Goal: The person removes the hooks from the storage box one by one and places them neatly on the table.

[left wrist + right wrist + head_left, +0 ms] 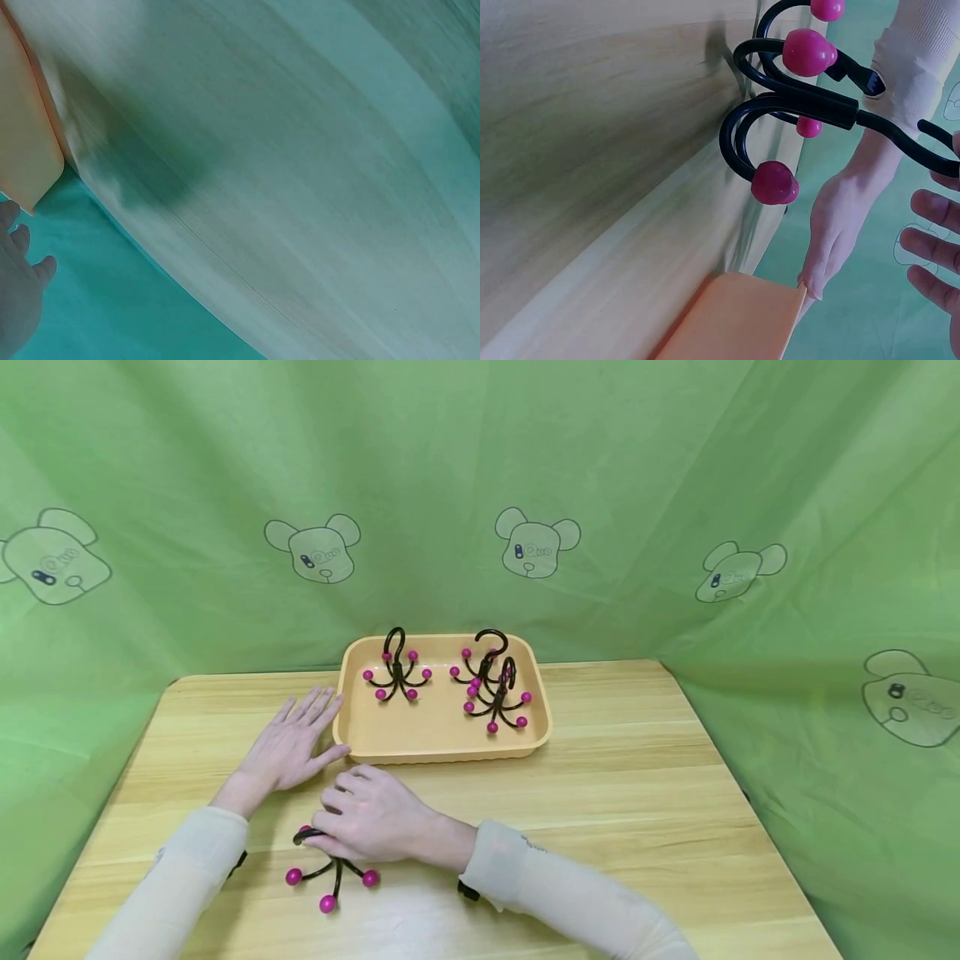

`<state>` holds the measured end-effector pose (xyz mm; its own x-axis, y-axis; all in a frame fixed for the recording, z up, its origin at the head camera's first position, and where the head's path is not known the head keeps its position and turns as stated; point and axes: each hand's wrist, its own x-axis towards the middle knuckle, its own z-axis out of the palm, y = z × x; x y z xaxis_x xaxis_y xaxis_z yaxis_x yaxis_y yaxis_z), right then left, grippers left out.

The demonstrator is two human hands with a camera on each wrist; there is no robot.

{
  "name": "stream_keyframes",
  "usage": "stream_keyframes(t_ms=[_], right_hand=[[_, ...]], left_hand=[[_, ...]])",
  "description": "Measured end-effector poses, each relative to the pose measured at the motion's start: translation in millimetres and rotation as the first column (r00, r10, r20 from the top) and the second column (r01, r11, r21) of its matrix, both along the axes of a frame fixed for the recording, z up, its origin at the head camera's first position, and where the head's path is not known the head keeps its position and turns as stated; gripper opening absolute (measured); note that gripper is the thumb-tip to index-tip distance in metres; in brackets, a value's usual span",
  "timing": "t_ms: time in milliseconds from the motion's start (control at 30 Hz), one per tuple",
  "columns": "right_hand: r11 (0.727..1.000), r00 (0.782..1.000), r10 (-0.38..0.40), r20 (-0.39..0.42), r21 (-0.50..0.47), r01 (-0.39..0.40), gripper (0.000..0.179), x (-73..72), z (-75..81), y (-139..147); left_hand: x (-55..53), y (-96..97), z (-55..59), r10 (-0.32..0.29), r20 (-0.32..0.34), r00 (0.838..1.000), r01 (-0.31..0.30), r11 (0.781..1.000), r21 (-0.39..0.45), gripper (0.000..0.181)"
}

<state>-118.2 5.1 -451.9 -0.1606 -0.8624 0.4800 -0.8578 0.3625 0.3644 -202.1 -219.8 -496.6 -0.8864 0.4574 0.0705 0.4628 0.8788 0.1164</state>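
Three black hangers (398,675) inside the tan tray (431,755), with two overlapping toward its right end. From the head: left hand (288,752) spread with straight fingers against the tray's left side, grasping nothing, probably to steady it; right hand (375,818) curled around the hook end of a fourth hanger (337,872) in front, presumably to leave the branching arms free; raised near wall in between. From left wrist: tray corner, fingertips, wooden table (300,187), green cloth (135,300). From right wrist: stem within fingertips, pink balls near the wood, contact uncertain.
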Motion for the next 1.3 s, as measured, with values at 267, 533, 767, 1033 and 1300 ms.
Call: stream_keyframes(t_ms=[267, 533, 767, 1033, 1300], right_hand=[[1.0, 0.999, -0.001, 0.044, 0.011, 0.001, 0.029, 2.1, 1.6, -0.9], [1.0, 0.998, -0.016, 0.065, 0.022, 0.015, 0.032, 1.7, 1.3, 1.8], [1.0, 1.0, 0.002, 0.029, -0.003, -0.002, 0.034, 0.6, 0.7, 4.9], [1.0, 1.0, -0.023, 0.016, 0.019, 0.022, 0.041, -4.0, 14.8, 23.1], [0.999, 0.999, -0.042, 0.006, 0.003, 0.042, 0.045, -14.9, 29.5, 51.0]], left_hand=[[0.2, 0.7, 0.2, -0.002, -0.006, 1.0, 0.002, 1.0, 0.002, 0.087], [1.1, 0.6, 0.3, 0.002, 0.001, 1.0, -0.002, 1.0, 0.004, 0.088], [0.9, 0.9, 0.6, 0.004, 0.003, 1.0, -0.004, 1.0, 0.005, 0.088], [0.6, 0.8, 0.2, 0.002, 0.001, 1.0, -0.002, 1.0, -0.001, 0.088], [0.4, 0.8, 1.2, -0.003, 0.0, 1.0, 0.003, 1.0, -0.003, 0.088]])
